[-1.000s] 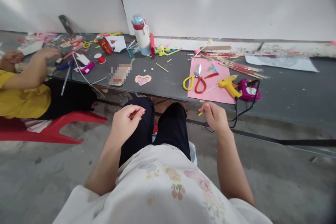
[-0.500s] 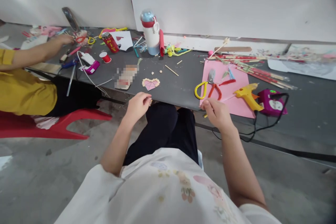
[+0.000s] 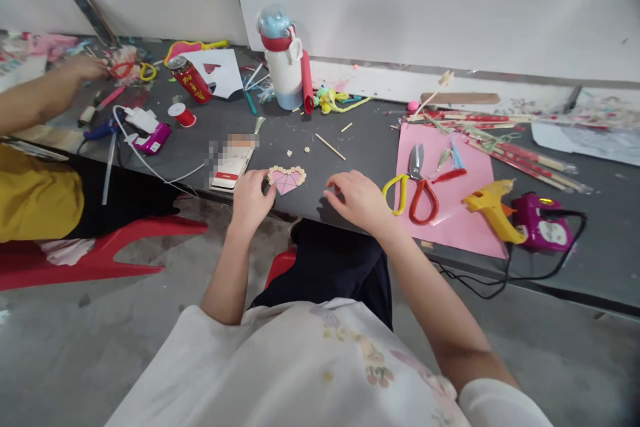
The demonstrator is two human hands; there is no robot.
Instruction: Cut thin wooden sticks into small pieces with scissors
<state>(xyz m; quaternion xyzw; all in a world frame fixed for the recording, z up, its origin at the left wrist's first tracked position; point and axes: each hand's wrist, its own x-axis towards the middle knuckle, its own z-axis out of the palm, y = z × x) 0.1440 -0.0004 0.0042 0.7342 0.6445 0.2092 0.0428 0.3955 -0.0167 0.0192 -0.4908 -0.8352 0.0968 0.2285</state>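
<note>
A small pink paper heart (image 3: 286,181), its upper edge trimmed with pale beads or bits, lies flat near the front edge of the grey table. My left hand (image 3: 251,201) is at its left side, thumb and curled fingers closed on that edge. To the right of the heart, my right hand (image 3: 359,201) hovers low over the table with fingers bent and apart, holding nothing I can see. Scissors (image 3: 416,180) with one yellow and one red handle lie just right of it on pink paper (image 3: 460,223).
A yellow glue gun (image 3: 495,208) and a purple box (image 3: 543,223) with a black cable stand at right. A phone (image 3: 233,163), a red can (image 3: 191,80) and a bottle (image 3: 283,60) stand left and behind. Another person's hand (image 3: 87,68) works far left.
My left hand has moved up onto the table to the heart's edge. My right hand has left the pink paper's front corner, moving left, and its fingers have opened. The view has shifted slightly.
</note>
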